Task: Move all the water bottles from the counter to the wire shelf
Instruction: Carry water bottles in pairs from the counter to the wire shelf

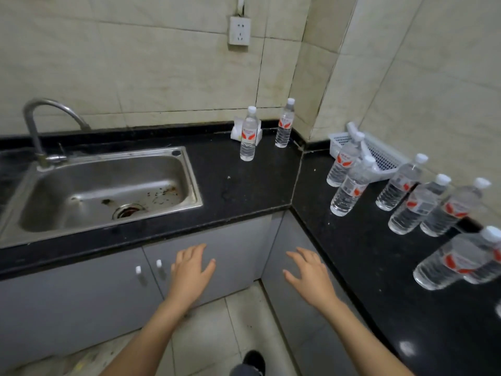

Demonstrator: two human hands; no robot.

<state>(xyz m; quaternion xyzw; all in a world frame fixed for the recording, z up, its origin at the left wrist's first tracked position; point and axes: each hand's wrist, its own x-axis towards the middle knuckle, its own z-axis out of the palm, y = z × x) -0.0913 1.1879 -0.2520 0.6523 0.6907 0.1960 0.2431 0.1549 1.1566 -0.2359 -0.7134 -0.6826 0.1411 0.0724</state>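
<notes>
Several clear water bottles with white caps and red labels stand on the black L-shaped counter [244, 191]. One bottle [248, 135] and a second bottle [283, 124] are at the back near the corner. A pair of bottles [348, 185] stands on the right arm of the counter, with further bottles [423, 204] along the right wall and one bottle [450, 263] at the right edge. My left hand [191, 270] and my right hand [309, 272] hover open, fingers spread, below the counter's front edge, holding nothing. No wire shelf is in view.
A steel sink [108, 191] with a curved tap [40, 123] fills the left counter. A white basket [379, 153] sits against the right wall, a small white packet [235, 130] behind the first bottle. Grey cabinet doors [81, 289] lie below; a wall socket [239, 30] is above.
</notes>
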